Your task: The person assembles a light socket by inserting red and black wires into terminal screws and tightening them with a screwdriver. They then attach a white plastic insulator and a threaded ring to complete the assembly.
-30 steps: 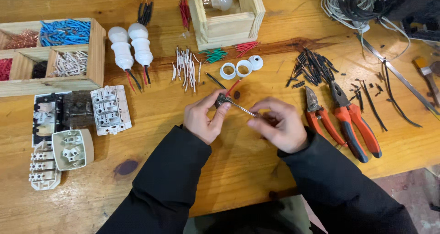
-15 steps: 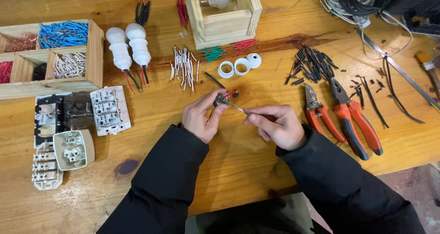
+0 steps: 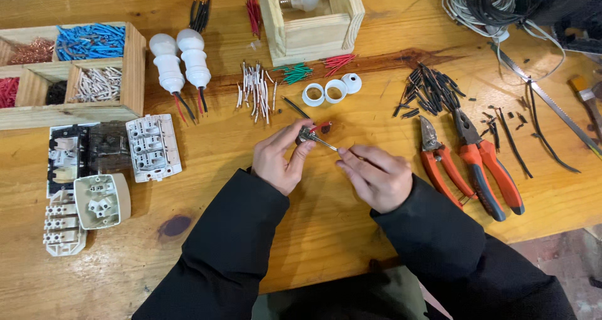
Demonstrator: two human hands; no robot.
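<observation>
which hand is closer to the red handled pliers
Right. The right hand lies just beside the red-handled pliers; the left hand is farther off, beyond the right hand.

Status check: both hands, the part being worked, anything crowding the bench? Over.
Left hand pinches small metal fitting. Right hand holds thin screwdriver, tip at fitting. Pliers lie right, white wire bits ahead; both apart from hands.

Left hand point(image 3: 280, 160) fingertips pinched, palm inward; right hand point(image 3: 375, 176) curled, fingers pointed left

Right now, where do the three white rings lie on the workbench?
In the head view, the three white rings lie in a row just beyond the left hand, in front of the wooden box holding a bulb.
</observation>
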